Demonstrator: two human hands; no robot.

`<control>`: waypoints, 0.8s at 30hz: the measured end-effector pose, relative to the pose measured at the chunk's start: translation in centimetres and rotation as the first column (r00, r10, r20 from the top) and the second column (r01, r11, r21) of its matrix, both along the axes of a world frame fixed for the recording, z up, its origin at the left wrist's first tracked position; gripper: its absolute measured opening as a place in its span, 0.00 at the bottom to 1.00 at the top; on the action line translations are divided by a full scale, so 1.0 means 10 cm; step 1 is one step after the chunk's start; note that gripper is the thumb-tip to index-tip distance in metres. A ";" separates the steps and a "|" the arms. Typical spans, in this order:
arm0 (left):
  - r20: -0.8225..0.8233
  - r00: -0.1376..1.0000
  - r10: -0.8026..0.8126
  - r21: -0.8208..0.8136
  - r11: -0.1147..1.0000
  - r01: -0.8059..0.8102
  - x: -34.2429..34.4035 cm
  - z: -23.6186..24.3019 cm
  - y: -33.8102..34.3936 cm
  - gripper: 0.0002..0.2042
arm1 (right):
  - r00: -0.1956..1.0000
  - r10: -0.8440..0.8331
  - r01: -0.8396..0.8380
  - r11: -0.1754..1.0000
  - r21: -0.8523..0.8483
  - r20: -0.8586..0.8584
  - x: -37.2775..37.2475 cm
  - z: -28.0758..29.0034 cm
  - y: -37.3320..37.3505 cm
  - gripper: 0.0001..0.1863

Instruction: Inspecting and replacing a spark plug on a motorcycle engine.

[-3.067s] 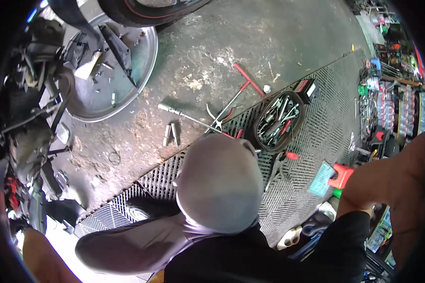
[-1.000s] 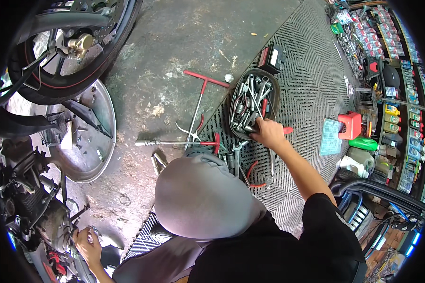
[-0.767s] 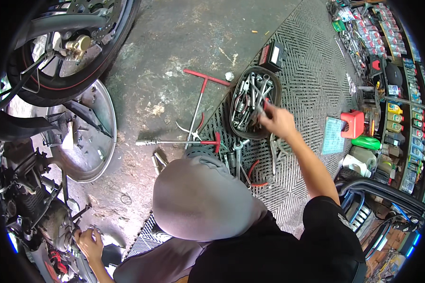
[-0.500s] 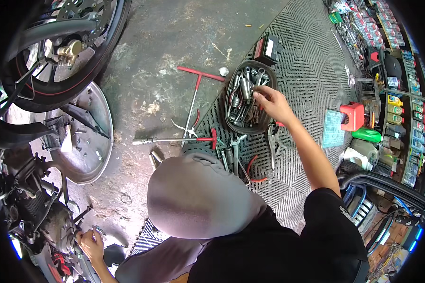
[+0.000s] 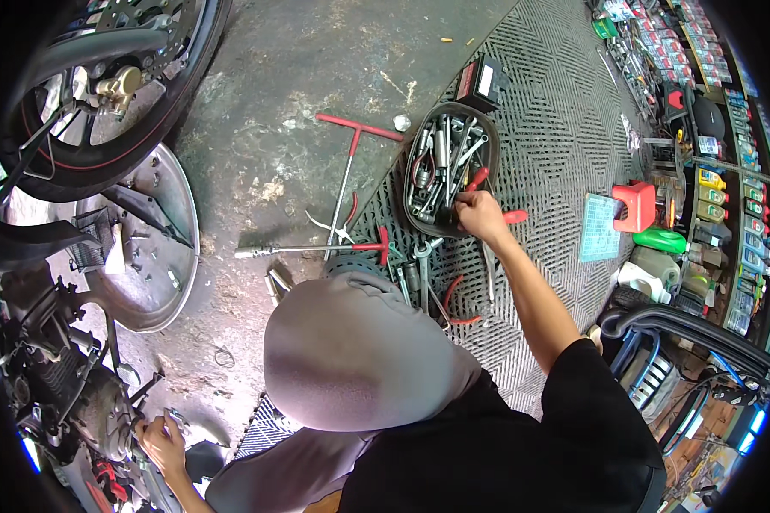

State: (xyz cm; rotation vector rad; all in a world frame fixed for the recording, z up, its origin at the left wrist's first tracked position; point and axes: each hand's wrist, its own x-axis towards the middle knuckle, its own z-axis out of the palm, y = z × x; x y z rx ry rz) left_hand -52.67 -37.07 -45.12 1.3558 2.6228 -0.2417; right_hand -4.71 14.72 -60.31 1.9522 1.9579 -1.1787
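Note:
My right hand (image 5: 481,215) is down at the near right part of a dark oval tool tray (image 5: 421,224). Its fingers are closed and pinched together; what they grip is hidden under them. Just beyond the fingers a red handle (image 5: 477,179) sticks up, and another red grip (image 5: 515,217) shows beside my wrist. Wrenches (image 5: 472,150) and sockets (image 5: 441,147) fill the tray. At the lower left my left hand (image 5: 161,440) rests against the motorcycle engine (image 5: 103,419), fingers curled by a small metal part I cannot make out.
Red T-handle wrenches (image 5: 355,144) and pliers with red handles (image 5: 455,299) lie on the floor near my knee. A round metal pan (image 5: 192,248) with small parts sits under the wheel (image 5: 158,128). A box (image 5: 481,84) stands behind the tray, a red stool (image 5: 635,207) to the right.
My right hand has moved nearer to me within the tray, from the sockets to its near right side. A red handle now stands up by the fingers. My left hand stays at the engine.

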 end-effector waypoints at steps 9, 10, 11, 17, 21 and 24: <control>0.003 1.000 0.015 0.019 1.000 -0.015 -0.05 -0.02 -0.12 0.19 | 0.882 -0.057 -0.009 0.990 -0.138 -0.467 -0.38 0.19 -0.71 0.18; 0.001 1.000 0.006 0.014 1.000 -0.006 -0.05 -0.02 -0.12 0.19 | 0.851 -0.186 0.073 0.968 -0.240 -0.492 -0.36 0.20 -0.73 0.17; 0.001 1.000 0.008 0.015 1.000 -0.008 -0.05 -0.02 -0.12 0.19 | 0.866 -0.144 0.066 0.982 -0.175 -0.479 -0.31 0.25 -0.74 0.14; -0.008 0.999 -0.036 0.037 0.999 0.037 -0.03 -0.04 -0.07 0.20 | 0.976 0.195 -0.218 0.871 0.440 0.098 0.38 0.29 -0.46 0.15; 0.004 1.000 -0.017 0.023 1.000 0.017 0.03 -0.04 0.00 0.19 | 0.964 0.190 -0.240 0.924 0.297 0.187 0.26 0.39 -0.18 0.17; -0.003 1.000 0.022 0.000 1.000 -0.022 -0.03 0.01 -0.12 0.16 | 0.952 0.212 -0.239 0.966 0.102 0.218 -0.05 -0.01 0.02 0.19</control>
